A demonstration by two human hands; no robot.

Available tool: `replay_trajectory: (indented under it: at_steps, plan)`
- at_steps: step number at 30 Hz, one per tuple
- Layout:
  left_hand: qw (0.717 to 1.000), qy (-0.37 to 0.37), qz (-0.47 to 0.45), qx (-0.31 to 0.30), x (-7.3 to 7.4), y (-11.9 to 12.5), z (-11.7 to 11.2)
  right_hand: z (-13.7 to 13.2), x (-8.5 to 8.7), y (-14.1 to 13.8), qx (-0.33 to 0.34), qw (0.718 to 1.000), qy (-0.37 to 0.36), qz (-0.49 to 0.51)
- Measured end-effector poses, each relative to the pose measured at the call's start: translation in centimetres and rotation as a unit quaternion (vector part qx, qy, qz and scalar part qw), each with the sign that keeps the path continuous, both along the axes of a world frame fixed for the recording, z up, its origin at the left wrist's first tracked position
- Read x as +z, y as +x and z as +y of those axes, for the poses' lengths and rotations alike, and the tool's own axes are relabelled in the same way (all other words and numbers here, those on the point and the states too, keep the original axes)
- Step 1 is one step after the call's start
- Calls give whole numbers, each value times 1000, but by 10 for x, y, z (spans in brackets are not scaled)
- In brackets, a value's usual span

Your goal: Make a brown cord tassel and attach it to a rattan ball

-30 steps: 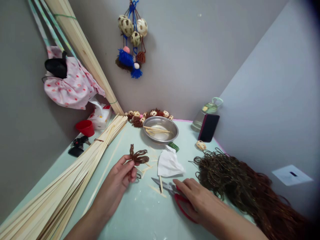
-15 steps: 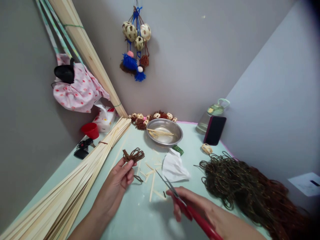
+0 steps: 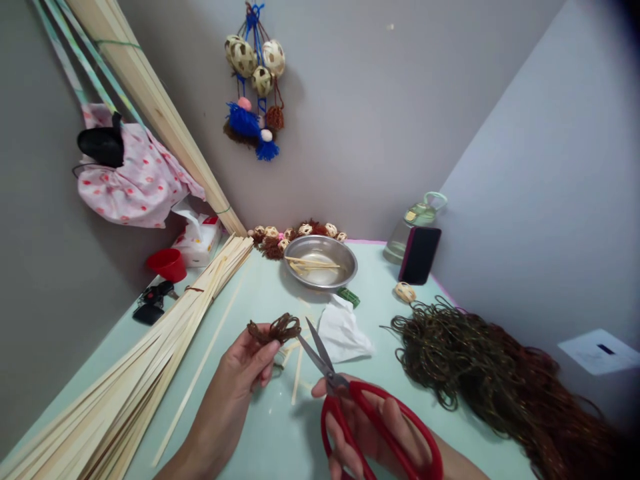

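Note:
My left hand pinches a small looped bundle of brown cord between thumb and fingertips, a little above the pale green table. My right hand has its fingers through the red handles of a pair of scissors. The steel blades are parted and point up and left, with their tips just right of the cord bundle. Short cut bamboo slivers lie on the table beneath the blades.
A long stack of bamboo strips runs along the left. A big tangle of brown cord fills the right. Behind lie a crumpled tissue, a steel bowl, woven balls, a phone and a red cup.
My right hand picked the scissors off the table, raised them and spread the blades beside the cord bundle. My left hand stayed shut on the bundle and shifted slightly right.

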State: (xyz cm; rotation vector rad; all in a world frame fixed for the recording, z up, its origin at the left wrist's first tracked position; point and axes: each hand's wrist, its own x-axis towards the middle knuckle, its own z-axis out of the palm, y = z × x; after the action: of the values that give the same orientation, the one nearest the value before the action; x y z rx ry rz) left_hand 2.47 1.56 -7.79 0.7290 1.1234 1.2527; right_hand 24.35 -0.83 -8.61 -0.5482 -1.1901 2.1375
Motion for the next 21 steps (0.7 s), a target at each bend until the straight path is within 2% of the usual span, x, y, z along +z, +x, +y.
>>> replay_trajectory:
  at_steps: [4, 10, 13, 15, 17, 21]
  plan:
    - [999, 28, 33, -25, -7, 3, 1, 3, -9, 0, -18, 1000, -16, 12]
    - [988, 61, 39, -138, -12, 11, -3, 1, -26, -5, -62, 998, -24, 11]
    - [982, 67, 19, -176, -11, 14, -5, -2, -26, -4, -86, 996, -16, -8]
    - [985, 46, 1, -164, -9, 13, -5, -3, -20, -1, -93, 995, -4, -25]
    - [991, 3, -35, -126, -6, 10, -4, -2, -13, 2, -92, 995, 13, -40]
    - [986, -53, -150, -43, 1, 2, 1, 3, 1, 5, -38, 995, 55, -72]
